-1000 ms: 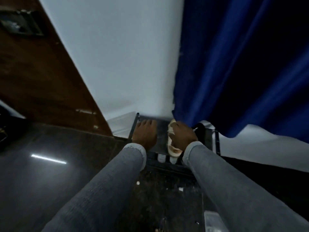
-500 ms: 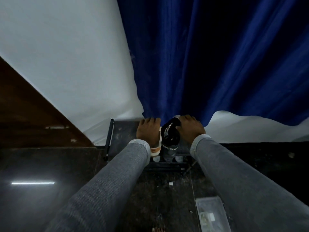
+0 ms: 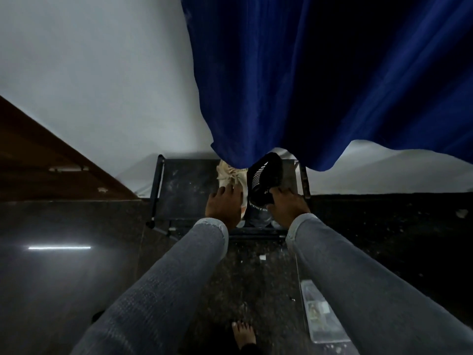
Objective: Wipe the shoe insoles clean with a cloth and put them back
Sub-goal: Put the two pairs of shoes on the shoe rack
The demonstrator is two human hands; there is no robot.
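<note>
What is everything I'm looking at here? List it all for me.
Beige shoe: one, cream, on the rack, left of the black one.
Black shoe: one, black with white stripes, on the rack.
Shoe rack: one, dark, against the wall.
Curtain: one, deep blue, hanging over the rack's back.
Clear box: one, transparent, on the dark floor, lower right.
Bare foot: one, bottom centre.
Left hand: resting on the beige shoe.
Right hand: holding the black shoe.
</note>
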